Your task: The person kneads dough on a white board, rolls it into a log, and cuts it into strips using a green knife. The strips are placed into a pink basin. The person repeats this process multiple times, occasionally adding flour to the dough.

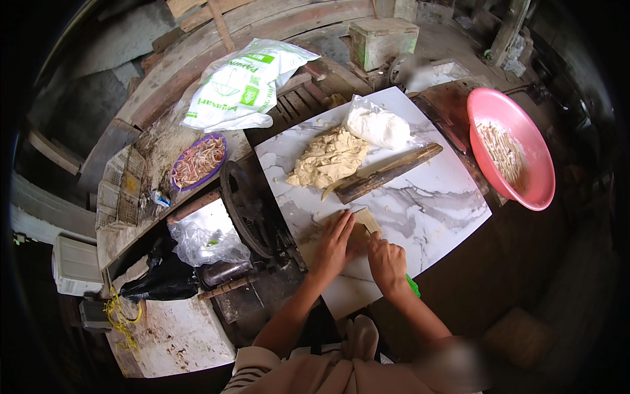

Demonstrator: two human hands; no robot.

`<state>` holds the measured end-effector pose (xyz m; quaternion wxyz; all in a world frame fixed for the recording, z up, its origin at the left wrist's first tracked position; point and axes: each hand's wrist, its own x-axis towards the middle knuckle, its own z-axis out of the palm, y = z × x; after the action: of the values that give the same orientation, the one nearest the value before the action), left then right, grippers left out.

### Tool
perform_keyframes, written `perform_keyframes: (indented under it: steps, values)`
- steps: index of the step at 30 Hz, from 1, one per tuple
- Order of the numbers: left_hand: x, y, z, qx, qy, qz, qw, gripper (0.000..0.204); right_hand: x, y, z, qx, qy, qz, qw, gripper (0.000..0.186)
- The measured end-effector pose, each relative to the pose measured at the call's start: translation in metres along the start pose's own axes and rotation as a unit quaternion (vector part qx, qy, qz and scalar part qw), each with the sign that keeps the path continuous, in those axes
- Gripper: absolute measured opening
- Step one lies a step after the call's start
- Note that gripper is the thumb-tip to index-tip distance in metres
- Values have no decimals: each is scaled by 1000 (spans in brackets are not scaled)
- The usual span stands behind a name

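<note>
On the marble-patterned board [453, 203], a flat pale strip of dough [369, 222] lies between my hands. My left hand [333, 249] rests with fingers stretched out flat beside the strip. My right hand [387, 262] is closed next to the strip's near end; what it grips is hidden by the fingers. Beyond them lies a dark wooden stick [390, 174], set slantwise. A large lumpy mound of yellowish dough [331, 157] sits behind the stick. Touching the mound is a clear plastic bag of white powder [377, 125].
To the right stands a pink basin [548, 164] holding pale dough sticks. At left are a purple-rimmed tray of reddish strips [199, 163], a black wheel [244, 210] and clear plastic [209, 236]. A white-green sack [239, 85] lies at the back. Something green [413, 285] shows by my right wrist.
</note>
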<state>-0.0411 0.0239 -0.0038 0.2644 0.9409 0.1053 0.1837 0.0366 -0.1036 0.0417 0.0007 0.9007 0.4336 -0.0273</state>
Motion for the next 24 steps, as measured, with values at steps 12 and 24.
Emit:
perform_keyframes:
  steps: [12,24]
  values:
    - [1,-1,4,24,24,14,999,64,-29,10,-1,-5,-18,2,1000,17]
    - [-6,-3,3,39,23,11,999,68,1,6,-13,37,51,-9,998,15]
